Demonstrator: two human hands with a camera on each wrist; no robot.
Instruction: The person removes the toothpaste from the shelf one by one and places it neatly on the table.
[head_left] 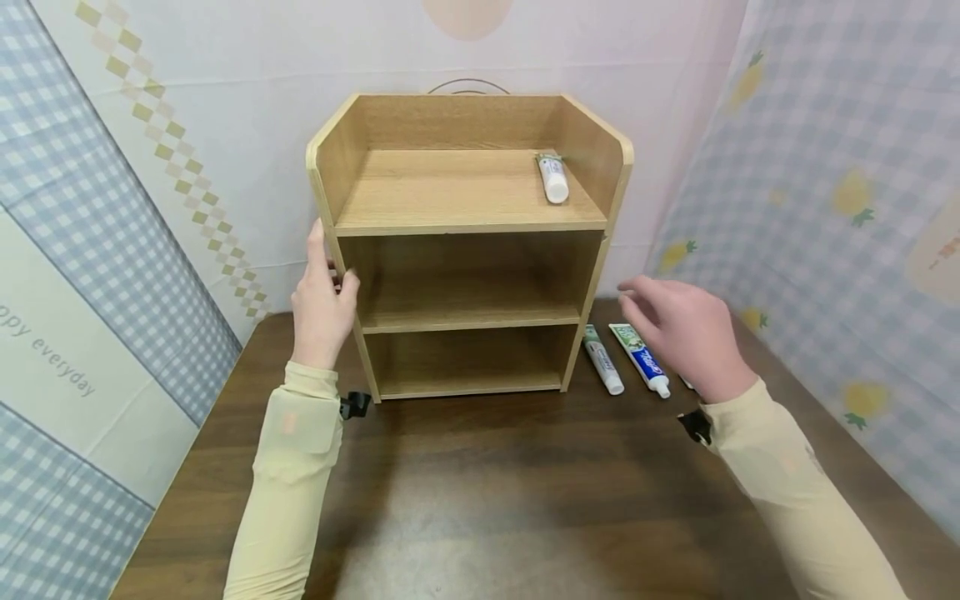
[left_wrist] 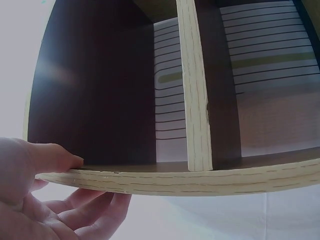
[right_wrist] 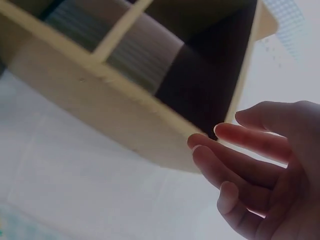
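A small wooden shelf with two open compartments and a raised top stands upright on the table. My left hand grips its left side panel. In the left wrist view, the thumb lies on the inner face of that panel and the fingers are curled round its outside. A white toothpaste tube lies on the top board, near the right wall. My right hand hovers to the right of the shelf with loosely bent fingers, holding nothing. Under and beside it lie a grey-white tube and a blue-and-green toothpaste tube.
Another tube is mostly hidden behind the right hand. The dark wooden table extends in front of the shelf. A patterned cloth hangs close behind it, and a checked cloth borders the right side.
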